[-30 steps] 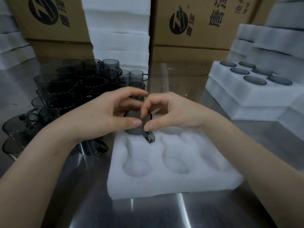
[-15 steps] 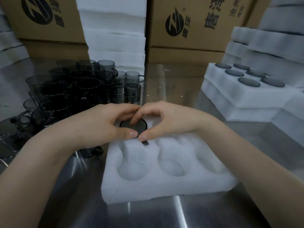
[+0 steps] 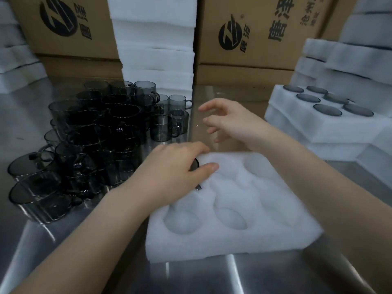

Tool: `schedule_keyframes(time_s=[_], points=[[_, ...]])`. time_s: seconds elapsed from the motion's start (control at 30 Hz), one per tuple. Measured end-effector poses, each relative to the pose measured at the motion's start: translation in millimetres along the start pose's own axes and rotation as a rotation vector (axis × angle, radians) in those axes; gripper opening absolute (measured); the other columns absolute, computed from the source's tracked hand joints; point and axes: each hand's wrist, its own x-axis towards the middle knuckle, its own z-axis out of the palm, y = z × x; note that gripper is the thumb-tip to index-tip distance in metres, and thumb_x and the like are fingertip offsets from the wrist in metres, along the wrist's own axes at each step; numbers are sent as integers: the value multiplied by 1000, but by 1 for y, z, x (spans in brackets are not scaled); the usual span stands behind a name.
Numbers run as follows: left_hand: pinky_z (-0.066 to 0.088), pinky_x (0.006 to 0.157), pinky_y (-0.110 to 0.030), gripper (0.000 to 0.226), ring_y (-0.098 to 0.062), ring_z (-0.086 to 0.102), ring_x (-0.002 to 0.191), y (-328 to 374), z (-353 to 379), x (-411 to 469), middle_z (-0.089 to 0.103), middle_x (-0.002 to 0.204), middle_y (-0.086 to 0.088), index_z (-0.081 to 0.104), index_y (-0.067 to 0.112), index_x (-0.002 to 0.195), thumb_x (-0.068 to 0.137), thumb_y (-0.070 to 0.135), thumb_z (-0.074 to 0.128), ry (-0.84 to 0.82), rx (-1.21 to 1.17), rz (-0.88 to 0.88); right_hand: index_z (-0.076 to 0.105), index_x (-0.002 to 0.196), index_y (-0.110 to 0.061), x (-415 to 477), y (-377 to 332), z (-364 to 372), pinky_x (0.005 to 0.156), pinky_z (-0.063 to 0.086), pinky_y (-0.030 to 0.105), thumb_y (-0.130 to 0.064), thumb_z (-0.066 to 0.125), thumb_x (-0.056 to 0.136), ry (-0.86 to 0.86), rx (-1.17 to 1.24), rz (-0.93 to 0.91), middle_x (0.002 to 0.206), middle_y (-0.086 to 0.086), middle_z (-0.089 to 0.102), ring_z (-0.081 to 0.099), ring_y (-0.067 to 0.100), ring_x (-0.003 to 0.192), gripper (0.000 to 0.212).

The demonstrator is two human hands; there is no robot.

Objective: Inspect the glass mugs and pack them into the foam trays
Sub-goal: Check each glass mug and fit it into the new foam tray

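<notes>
A white foam tray (image 3: 244, 238) with round pockets lies on the steel table in front of me. A smoky glass mug (image 3: 196, 164) sits in its far-left pocket, mostly hidden; only part of its rim and its handle (image 3: 198, 187) show. My left hand (image 3: 176, 168) rests over that mug, fingers curled around its top. My right hand (image 3: 229, 119) hovers above the table beyond the tray, fingers spread, holding nothing. A large cluster of smoky glass mugs (image 3: 95, 132) stands stacked at the left.
A filled foam tray (image 3: 314, 124) with mugs in its pockets sits on other trays at the right. A stack of foam trays (image 3: 154, 43) and cardboard boxes (image 3: 254, 32) line the back. More foam stacks stand at far right and far left.
The mug went down into the far-left pocket. My right hand let go and lifted away toward the back, while my left hand stayed on the mug.
</notes>
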Motion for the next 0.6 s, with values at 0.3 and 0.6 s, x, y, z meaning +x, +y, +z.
schedule_keyframes(time_s=[0.3, 0.6], points=[[28, 90, -35, 44, -14, 44, 108, -5, 3, 5, 50, 116, 13, 37, 37, 123, 89, 57, 19, -125, 171, 29, 30, 150, -28, 69, 1, 41, 59, 46, 22, -6, 43, 93, -220, -715, -17, 125, 4, 58, 57, 17, 79, 63], [35, 97, -34, 40, -9, 51, 109, -6, 4, 5, 55, 116, 16, 47, 35, 124, 90, 56, 42, -32, -30, -23, 64, 100, -15, 63, 15, 23, 88, 49, 36, -16, 56, 96, 13, -662, -82, 110, 6, 65, 60, 26, 101, 9]])
